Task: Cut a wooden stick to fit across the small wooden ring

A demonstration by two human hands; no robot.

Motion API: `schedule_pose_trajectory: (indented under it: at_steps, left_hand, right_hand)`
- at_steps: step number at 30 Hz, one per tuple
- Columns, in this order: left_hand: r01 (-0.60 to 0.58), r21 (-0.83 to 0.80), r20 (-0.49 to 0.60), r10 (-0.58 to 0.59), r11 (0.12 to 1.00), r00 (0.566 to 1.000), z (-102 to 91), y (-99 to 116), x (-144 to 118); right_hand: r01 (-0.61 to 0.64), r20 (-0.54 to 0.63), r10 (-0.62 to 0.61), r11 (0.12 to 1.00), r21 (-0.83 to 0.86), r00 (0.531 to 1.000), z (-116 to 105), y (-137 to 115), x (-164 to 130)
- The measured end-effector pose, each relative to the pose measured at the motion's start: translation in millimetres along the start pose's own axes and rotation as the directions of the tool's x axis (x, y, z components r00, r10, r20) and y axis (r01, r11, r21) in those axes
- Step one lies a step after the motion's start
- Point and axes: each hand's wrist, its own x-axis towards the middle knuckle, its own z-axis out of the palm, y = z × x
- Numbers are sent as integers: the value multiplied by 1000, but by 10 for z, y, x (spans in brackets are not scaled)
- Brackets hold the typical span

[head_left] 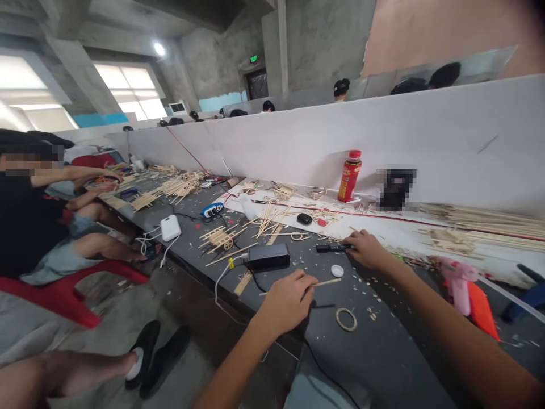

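Note:
A thin wooden stick [328, 282] is pinched in my left hand [290, 298], poking out on both sides of the fingers near the table's front edge. Farther forward, my right hand [369, 250] has its fingers closed at one end of a black marker pen [332, 248], which lies low over the dark tabletop. Between my hands is a small white round cap [337, 271]. A ring of pale wood [346, 320] lies on the table to the right of my left hand. Just beyond that hand sits a dark grey power bank [268, 256] with a cable plugged in.
A pink glue gun [458, 278] stands at the right. Wooden sticks [481, 221] lie along the white partition [276, 142], near a red bottle [349, 177]. Small stick frames [220, 238] lie left of centre. A seated person [38, 216] works at the far left.

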Motion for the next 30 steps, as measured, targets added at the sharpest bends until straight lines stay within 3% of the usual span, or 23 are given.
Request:
schedule_pose_trajectory:
  at_steps: [3,7,10,13,16,17,19,22,26,30]
  left_hand:
    - [0,48,-9,0,999,1000,78,-104,87]
    - [-13,85,-68,19,996,997,344,-220,332]
    - [-7,101,-187,26,995,982,425,-142,472]
    - [-55,130,-275,89,990,957,284,84,462]
    - [-312,167,-120,334,935,935,75,369,292]
    - [-381,164,-57,394,910,917,29,462,211]
    - [-434,164,10,439,886,899,1,628,35]
    - [-475,147,73,470,867,880,92,803,-209]
    - [-506,124,127,492,854,861,291,863,-444]
    - [-492,78,148,478,867,866,359,793,-530]
  right_hand:
    - [-17,-22,18,1000,26,1000,-29,53,-13]
    - [-114,-96,125,987,113,988,-164,43,-206]
    - [-139,-129,172,963,230,977,-339,-96,-526]
    - [-47,-147,105,935,352,984,-548,-375,-1004]
    - [51,-165,29,885,463,986,-717,-705,-1551]
    - [53,-191,68,823,566,979,-749,-805,-1717]
    - [36,-254,216,690,723,943,-767,-975,-1989]
    - [35,-151,189,506,862,970,-721,-1155,-2224]
    - [-103,40,133,511,853,990,-680,-1264,-2375]
    - [-86,42,89,573,815,995,-641,-1205,-2499]
